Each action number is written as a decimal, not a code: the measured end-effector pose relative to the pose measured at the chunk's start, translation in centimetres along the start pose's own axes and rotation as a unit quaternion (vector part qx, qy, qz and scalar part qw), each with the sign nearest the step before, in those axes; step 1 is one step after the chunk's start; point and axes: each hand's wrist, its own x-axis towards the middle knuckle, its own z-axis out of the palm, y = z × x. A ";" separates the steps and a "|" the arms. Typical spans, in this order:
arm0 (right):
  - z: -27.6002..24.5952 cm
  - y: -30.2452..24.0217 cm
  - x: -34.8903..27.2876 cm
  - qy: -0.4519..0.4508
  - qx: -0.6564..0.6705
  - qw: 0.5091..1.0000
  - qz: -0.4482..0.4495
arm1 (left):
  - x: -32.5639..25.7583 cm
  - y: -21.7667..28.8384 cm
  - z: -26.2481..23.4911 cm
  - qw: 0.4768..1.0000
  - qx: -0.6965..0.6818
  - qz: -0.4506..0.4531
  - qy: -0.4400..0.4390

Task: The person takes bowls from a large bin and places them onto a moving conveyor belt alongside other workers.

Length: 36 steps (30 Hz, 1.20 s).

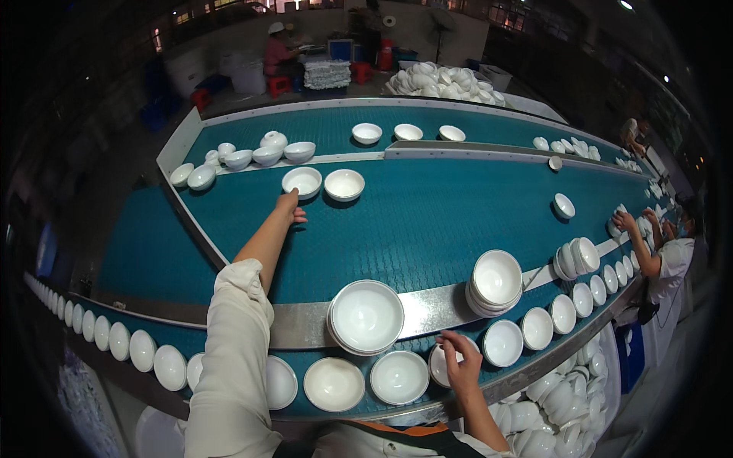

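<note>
My left hand [289, 208] reaches across the wide green belt to a white bowl [302, 181]. Its thumb lies over the bowl's near rim, and the other fingers curl below. Another white bowl [344, 184] sits just right of that one. Nearer to me, my right hand [460, 360] hovers with loosely bent fingers apart, holding nothing, in front of an upright-facing bowl [438, 368] in the near row. Two stacks of white bowls, a larger stack [366, 317] and another stack [496, 282], stand on the metal ledge [427, 311].
A row of white bowls [400, 377] lines the narrow near belt. Several small bowls [267, 155] gather by the far divider [489, 153]. At right, a co-worker [664, 252] handles bowls. A heap of bowls [553, 404] lies below the near edge, another heap [447, 82] behind the far belt.
</note>
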 end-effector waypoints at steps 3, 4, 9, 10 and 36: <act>-2.2 -0.6 -3.4 0.055 -0.027 0.998 0.023 | 5.2 -1.6 0.1 0.998 -0.054 0.004 0.018; -2.5 -0.3 -4.7 0.089 -0.012 0.995 0.053 | 6.6 -1.8 -0.9 0.998 -0.059 0.008 0.028; -3.8 0.2 -8.5 0.222 0.047 0.959 0.169 | 9.4 -2.0 -1.0 0.984 -0.128 0.062 0.106; -3.9 0.7 -8.9 0.229 0.053 0.958 0.168 | 9.2 -1.7 -0.4 0.982 -0.145 0.071 0.101; -3.4 3.1 -8.3 0.218 0.129 0.958 0.131 | -10.3 7.1 -2.8 0.938 0.184 0.207 -0.210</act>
